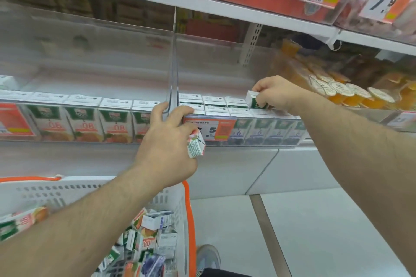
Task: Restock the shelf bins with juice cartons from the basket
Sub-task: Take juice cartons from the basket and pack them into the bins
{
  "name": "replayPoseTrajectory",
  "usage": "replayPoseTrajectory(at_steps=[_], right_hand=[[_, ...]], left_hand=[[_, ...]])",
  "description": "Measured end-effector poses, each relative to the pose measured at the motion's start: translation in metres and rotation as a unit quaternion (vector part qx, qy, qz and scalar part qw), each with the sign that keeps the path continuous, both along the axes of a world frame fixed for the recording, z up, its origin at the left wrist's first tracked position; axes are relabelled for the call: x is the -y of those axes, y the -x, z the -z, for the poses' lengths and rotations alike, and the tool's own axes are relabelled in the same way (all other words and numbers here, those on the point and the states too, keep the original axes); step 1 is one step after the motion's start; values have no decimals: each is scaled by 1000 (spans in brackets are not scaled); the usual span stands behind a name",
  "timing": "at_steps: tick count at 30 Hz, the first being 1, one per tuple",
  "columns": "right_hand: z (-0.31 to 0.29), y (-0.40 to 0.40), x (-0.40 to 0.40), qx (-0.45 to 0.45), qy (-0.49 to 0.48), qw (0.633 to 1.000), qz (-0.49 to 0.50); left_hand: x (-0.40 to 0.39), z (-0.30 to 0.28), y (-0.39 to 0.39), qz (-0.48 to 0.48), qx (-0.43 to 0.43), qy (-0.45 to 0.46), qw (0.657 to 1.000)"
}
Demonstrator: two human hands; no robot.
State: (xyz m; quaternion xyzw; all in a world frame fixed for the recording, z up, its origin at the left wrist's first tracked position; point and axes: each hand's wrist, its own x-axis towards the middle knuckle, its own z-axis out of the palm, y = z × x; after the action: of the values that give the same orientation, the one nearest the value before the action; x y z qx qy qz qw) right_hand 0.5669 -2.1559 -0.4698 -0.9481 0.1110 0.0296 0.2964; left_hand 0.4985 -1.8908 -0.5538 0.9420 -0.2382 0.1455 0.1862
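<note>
Shelf bins [225, 105]: right hand [275, 92] grips carton [254, 100]; left hand [166, 141] pinches another [195, 145].

Clear glossy plastic bins [90, 36] hold printed cardboard cartons [84, 123] (perforated plastic basket [67, 191]).

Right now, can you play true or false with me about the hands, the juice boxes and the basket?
1. The right hand holds a carton over the right bin. True.
2. The left hand holds nothing. False: it grips a small carton with orange print, with its fingers up at the divider between the bins.
3. The basket has orange handles. True.
4. The basket has no cartons left. False: many cartons still lie in it.
5. The left bin shows a row of orange-fronted cartons. True.
</note>
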Motion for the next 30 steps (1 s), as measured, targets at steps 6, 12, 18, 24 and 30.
replayPoseTrajectory(at_steps=[6, 12, 18, 24, 30], right_hand=[[4, 0, -5, -44, -3, 999, 2], [0, -11, -21, -95, 84, 992, -3], [-4, -19, -71, -59, 93, 991, -72], [9, -22, -101, -70, 97, 983, -138], [5, -7, -112, 125, 80, 988, -44]], left_hand=[[1, -4, 2, -2, -4, -7, 1000], [0, -7, 3, 3, -24, -8, 1000], [-3, -7, 3, 14, -19, 2, 1000], [-7, -10, 0, 44, -40, 25, 998], [-29, -30, 5, 72, -97, 280, 952]])
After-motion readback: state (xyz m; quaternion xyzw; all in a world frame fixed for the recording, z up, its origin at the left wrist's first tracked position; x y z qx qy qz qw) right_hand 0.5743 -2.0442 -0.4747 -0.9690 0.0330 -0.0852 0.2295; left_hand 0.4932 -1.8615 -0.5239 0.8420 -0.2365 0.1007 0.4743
